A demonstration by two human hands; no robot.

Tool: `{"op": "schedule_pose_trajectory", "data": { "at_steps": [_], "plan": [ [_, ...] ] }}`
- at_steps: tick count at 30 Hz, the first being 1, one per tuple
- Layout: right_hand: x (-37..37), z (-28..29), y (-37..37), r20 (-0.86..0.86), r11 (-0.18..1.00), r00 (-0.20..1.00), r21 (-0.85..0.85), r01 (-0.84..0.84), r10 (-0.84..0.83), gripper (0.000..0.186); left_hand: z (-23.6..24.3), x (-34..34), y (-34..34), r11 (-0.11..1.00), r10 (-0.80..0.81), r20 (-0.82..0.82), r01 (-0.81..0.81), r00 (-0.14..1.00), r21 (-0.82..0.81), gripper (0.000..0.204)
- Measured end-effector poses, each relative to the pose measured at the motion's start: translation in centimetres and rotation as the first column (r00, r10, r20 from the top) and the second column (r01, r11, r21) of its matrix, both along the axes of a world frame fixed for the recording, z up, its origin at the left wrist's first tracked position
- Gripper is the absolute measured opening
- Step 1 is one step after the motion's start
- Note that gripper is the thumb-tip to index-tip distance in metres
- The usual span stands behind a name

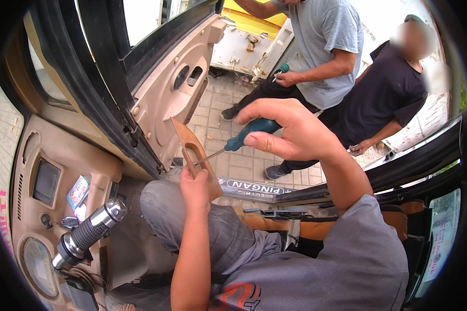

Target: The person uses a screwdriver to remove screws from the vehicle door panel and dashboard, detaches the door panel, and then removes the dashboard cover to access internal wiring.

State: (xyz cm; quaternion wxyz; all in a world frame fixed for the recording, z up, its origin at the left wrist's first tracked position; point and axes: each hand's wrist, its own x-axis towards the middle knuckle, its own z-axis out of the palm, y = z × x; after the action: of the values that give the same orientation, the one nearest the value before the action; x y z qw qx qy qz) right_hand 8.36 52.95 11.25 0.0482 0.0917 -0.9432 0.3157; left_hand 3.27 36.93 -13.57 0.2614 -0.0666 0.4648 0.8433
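Note:
In front of my bent knee, my left hand [196, 185] grips a long tan plastic trim piece [183, 133] with an oblong opening in its middle. My right hand [302, 130] holds a screwdriver [250, 132] by its teal handle, with the thumb and fingers loosely around it. Its metal shaft slants down to the left, and the tip reaches the trim piece's opening beside my left fingers. Whether the tip sits on a screw is too small to tell. Just beyond stands the open tan vehicle door [174, 90], with holes in its inner panel.
Left of my knee are the tan dashboard [33, 135] and a handlebar grip [91, 231] with silver ends. A lettered door sill [254, 187] borders the paved ground [215, 98]. Outside stand a person in grey [324, 46] holding a green-handled tool [282, 69] and another in black [386, 98].

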Motion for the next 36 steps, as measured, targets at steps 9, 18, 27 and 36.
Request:
{"op": "schedule_pose_trajectory", "data": {
  "at_steps": [9,18,27,36],
  "plan": [
    [-0.7,-0.3,0.3,-0.115,0.999,0.993,0.041,-0.032,0.036,0.021,0.1,-0.1,0.0,1.0,-0.002,0.005,0.002,1.0,-0.016,0.037],
    [-0.3,-0.4,0.6,-0.18,0.995,0.979,0.014,-0.099,0.1,0.019,0.0,-0.2,0.1,1.0,-0.001,0.021,0.001,1.0,-0.001,0.034],
    [-0.2,-0.4,0.8,-0.255,0.992,0.959,0.048,-0.115,0.124,0.027,0.0,-0.2,0.1,0.999,0.002,-0.001,-0.002,1.0,0.047,0.044],
    [0.2,-1.7,3.5,-0.356,0.898,0.896,-0.429,0.097,-0.266,0.02,0.1,-0.1,0.2,0.999,0.02,-0.013,-0.02,1.0,0.044,0.052]
  ]
}}
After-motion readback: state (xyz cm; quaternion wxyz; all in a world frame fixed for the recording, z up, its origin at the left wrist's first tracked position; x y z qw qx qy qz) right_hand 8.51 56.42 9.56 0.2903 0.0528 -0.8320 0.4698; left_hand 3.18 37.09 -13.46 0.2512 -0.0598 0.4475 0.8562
